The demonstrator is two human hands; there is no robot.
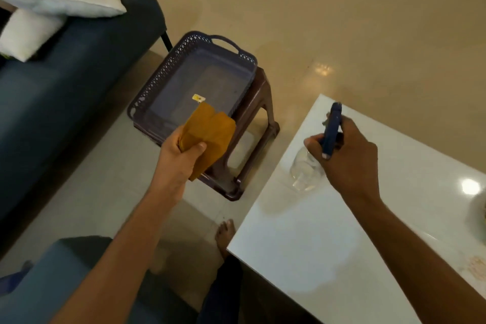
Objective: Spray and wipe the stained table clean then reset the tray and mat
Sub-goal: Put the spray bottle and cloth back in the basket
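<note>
holding both tools, the job looks barely begun: left hand (181,155) fingers (199,146) grasp the orange cloth (207,137) just above the tray (168,71) on the stool (260,113); right hand (347,155) fingers (313,142) wrap the spray bottle (332,131) over the counter (302,258). brownish stains (476,267) near its right edge remain, well right of those fingers. no mat visible.
</note>
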